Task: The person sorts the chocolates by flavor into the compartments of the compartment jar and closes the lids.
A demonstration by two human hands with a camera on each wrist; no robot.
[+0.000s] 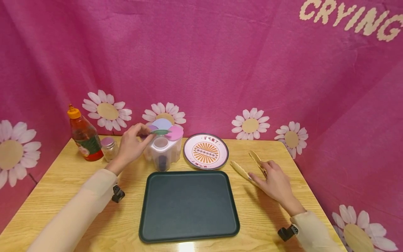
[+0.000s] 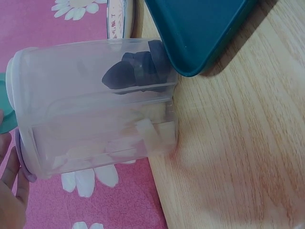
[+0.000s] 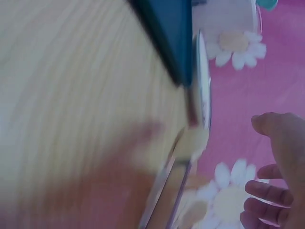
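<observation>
At the back of the table, my left hand (image 1: pixel 132 147) pinches a green flap lid (image 1: pixel 161 132) between thumb and fingers. That lid stands raised above the round front opening of a clear compartment container (image 1: pixel 173 150). Blue, pink and purple lids cover its other openings. Through the wall in the left wrist view show dark pieces (image 2: pixel 138 69) and pale chunks (image 2: pixel 155 136). Over on the right, my right hand (image 1: pixel 275 183) hovers above tongs (image 1: pixel 241 170) with spread arms and pale tips. The right wrist view shows its thumb and fingers apart, away from the tongs.
A dark green tray (image 1: pixel 189 206) lies front centre. Behind it, a patterned plate (image 1: pixel 206 152) sits beside the container. A red sauce bottle (image 1: pixel 86 136) and a small glass jar with a pink lid (image 1: pixel 109 148) stand at the left. A pink flowered cloth (image 1: pixel 201 70) hangs behind.
</observation>
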